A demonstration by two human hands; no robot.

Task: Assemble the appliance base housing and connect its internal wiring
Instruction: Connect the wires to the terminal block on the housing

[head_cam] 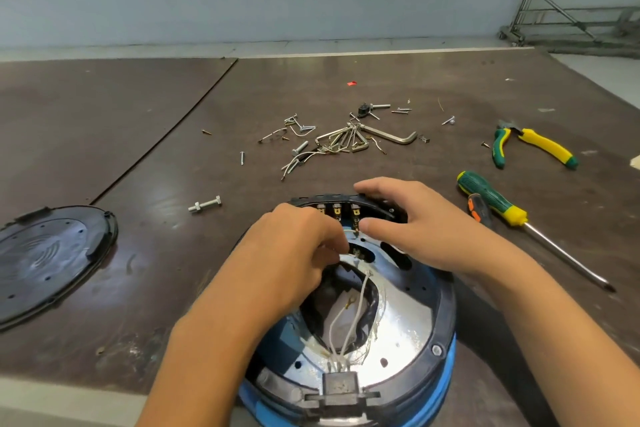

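Observation:
The appliance base housing (408, 326), blue with a black rim and shiny metal plate, lies upside down at the table's near edge. White wires (348, 322) run from a black connector block (341, 383) at its near side across the central opening. Brass terminals (337, 213) stand in a row at the far rim. My left hand (294, 250) pinches a wire end just below those terminals. My right hand (412, 225) grips the housing's far rim, fingers over the edge and thumb inside. The black bottom cover (48, 263) lies apart at the left.
Loose screws, bolts and hex keys (349, 137) are scattered beyond the housing. A single bolt (205, 204) lies to its left. Green-yellow pliers (533, 146), a green-yellow screwdriver (498, 204) and an orange-handled tool (479, 213) lie at the right.

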